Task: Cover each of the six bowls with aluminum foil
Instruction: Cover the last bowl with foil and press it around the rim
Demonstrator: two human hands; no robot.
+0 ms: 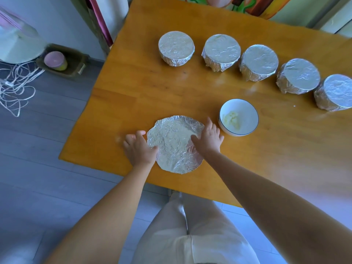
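Sixth bowl (pixel 238 117) uncovered. Left hand (pixel 139 147) and right hand (pixel 208 138) flat on foil (pixel 174 143), nothing gripped. Next: lift foil right onto bowl, crimp.

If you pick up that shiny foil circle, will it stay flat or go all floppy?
Probably floppy: the foil sheet looks thin and crinkled, its far edge already curling. It likely keeps any bend, like the foil moulded round the leftmost covered bowl. Probably very light too.
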